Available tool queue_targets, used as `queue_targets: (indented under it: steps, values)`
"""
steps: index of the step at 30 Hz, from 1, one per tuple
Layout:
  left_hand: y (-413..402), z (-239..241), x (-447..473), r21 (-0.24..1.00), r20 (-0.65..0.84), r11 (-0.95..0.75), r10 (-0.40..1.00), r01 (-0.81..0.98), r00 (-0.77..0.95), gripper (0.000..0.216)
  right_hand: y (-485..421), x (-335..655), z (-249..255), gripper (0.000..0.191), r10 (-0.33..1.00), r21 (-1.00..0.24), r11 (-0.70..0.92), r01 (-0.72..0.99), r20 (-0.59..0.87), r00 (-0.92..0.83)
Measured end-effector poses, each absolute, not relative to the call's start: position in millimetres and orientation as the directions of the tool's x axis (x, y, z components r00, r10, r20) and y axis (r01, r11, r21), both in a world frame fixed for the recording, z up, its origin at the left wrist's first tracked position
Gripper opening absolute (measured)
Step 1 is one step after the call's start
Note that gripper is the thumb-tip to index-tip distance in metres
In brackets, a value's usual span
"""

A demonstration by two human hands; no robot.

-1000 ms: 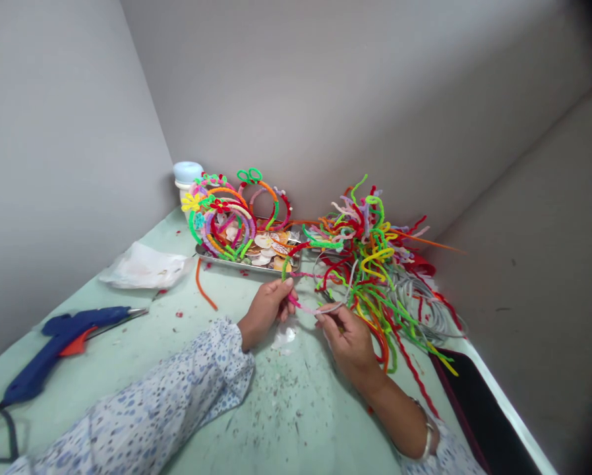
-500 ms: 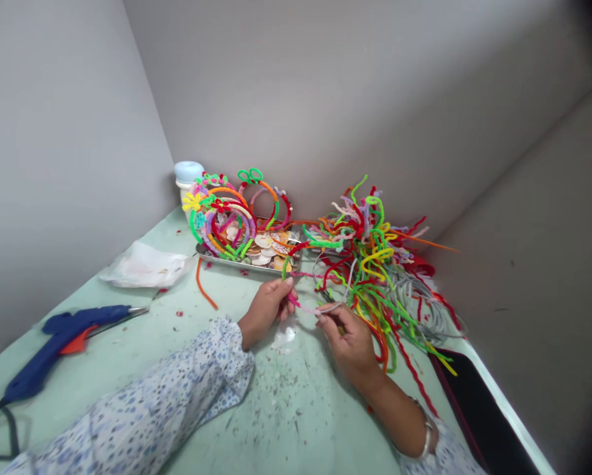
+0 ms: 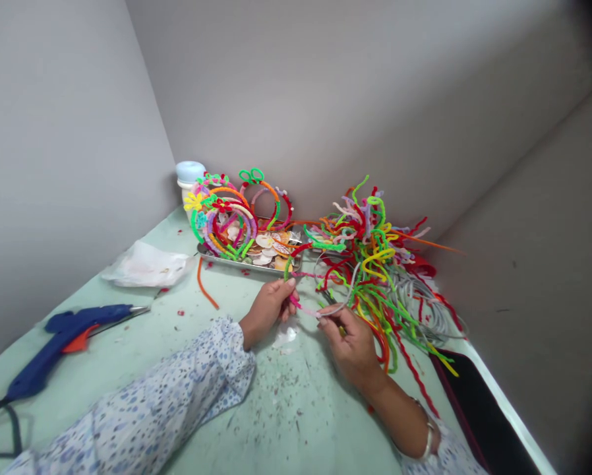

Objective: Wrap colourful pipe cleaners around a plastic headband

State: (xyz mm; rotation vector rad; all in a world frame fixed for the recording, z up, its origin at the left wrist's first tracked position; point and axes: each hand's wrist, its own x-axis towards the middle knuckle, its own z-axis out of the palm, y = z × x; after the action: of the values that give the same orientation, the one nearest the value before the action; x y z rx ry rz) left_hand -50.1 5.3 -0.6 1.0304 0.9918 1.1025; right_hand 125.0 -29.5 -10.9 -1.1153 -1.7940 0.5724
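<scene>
Between both hands is a thin hoop-like band (image 3: 354, 285), bare grey on its right side and wrapped in coloured pipe cleaner elsewhere. My left hand (image 3: 270, 307) pinches the wrapped part, where green and red fuzz rises above the fingers and bright pink shows beside them. A pale pink pipe cleaner (image 3: 309, 312) spans the gap to my right hand (image 3: 351, 343). There my right thumb and fingers are closed at its end and on the grey band. The exact grip under the fingertips is hidden. Beyond my right hand lies a large tangle of pipe cleaners (image 3: 375, 254).
Finished-looking decorated headbands (image 3: 254, 227) stand in a metal tray (image 3: 246, 266) with flat cut-out pieces. A blue glue gun (image 3: 53, 353) and a white plastic bag (image 3: 148, 265) lie left. Grey bands (image 3: 419, 307) and a dark flat object (image 3: 478, 409) are right, near the table edge.
The grey part of the band has tilted slightly upward beside my right hand. Both hands keep nearly the same place and grip; the whole view has shifted a little.
</scene>
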Motion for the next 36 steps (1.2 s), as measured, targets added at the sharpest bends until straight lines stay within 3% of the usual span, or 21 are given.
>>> queue_targets:
  steps: [4,11,17,25,36]
  values:
    - [6.5,-2.5,-50.2,0.967,-0.088,0.121,0.984,-0.226,0.152,0.036,-28.6,122.5,-8.9,0.011,0.868,-0.752,0.489,0.442,0.472,-0.156]
    - [7.9,-7.0,-50.7,0.96,-0.007,0.037,0.994,-0.277,0.109,0.038,-27.6,124.5,0.3,0.008,0.814,-0.708,0.464,0.533,0.578,0.059]
    - [5.1,-3.9,-49.9,0.974,0.038,-0.016,0.995,-0.226,0.092,0.038,-28.9,121.5,-2.8,0.014,0.859,-0.735,0.445,0.511,0.512,-0.013]
    - [-2.8,-0.1,-46.9,0.986,0.082,-0.062,0.989,-0.156,0.127,0.036,-25.5,122.8,-5.5,0.021,0.899,-0.805,0.354,0.477,0.433,0.063]
    - [-2.9,-3.1,-46.2,0.988,0.098,-0.078,0.984,-0.136,0.147,0.037,-26.2,124.4,-4.6,0.02,0.881,-0.781,0.376,0.499,0.468,0.069]
